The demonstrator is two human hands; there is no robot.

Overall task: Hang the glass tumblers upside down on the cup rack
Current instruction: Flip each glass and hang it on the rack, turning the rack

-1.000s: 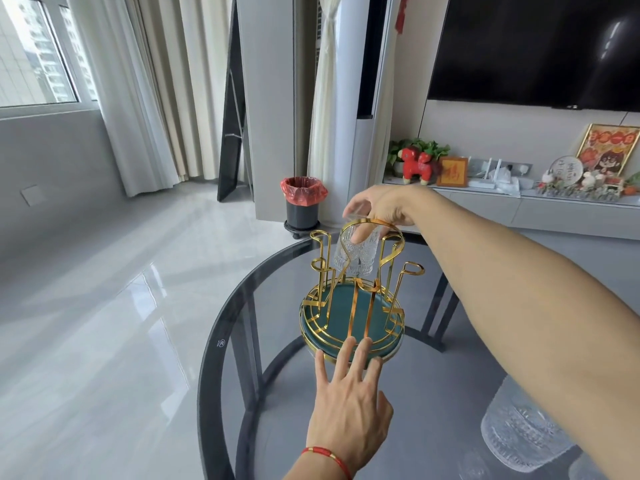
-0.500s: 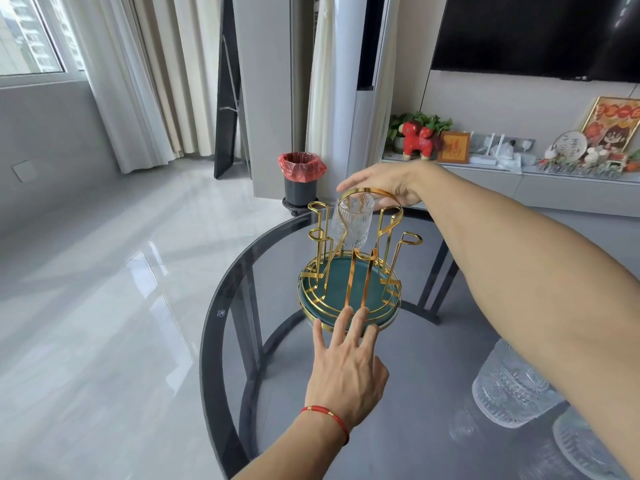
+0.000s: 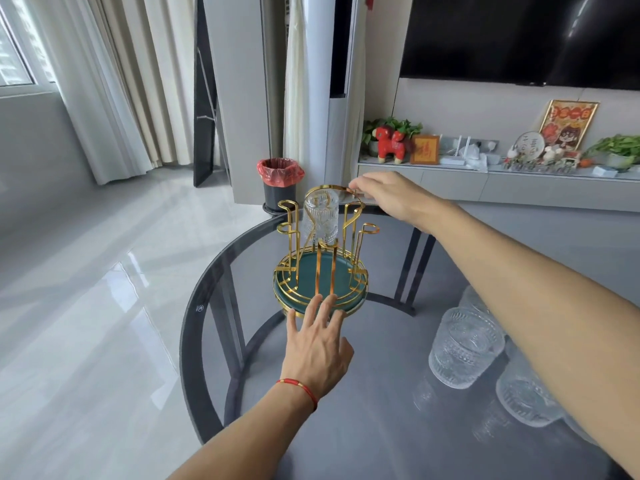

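One ribbed clear glass tumbler (image 3: 321,216) hangs upside down on a far peg of the gold wire cup rack with the round green base (image 3: 320,268), so the step in hand looks like the end of the first placement. From where I stand, going left to right: the left hand (image 3: 317,344) lies flat on the round smoked-glass table (image 3: 363,393), fingers spread and holding nothing, with its fingertips (image 3: 325,303) touching the near rim of the rack's base, seemingly steadying it. Straight beyond those fingertips rise the gold pegs, and the hung tumbler sits behind them, bottom up, with nothing gripping it.

Further right, the right hand (image 3: 388,197) is stretched out at the top of the rack, level with the tumbler's upturned bottom and just to its right. Its fingers are loosely curled together; their tips (image 3: 355,188) are at the gold loop handle and may be pinching it, though I cannot tell for sure. They are clear of the glass.

Below the right forearm, near the person, stand more ribbed glass tumblers (image 3: 465,348), partly hidden by the arm, so their number is unclear. My guess is the next move calls for the right hand to draw back, grasp one of these, turn it mouth down and lower it over a free peg.
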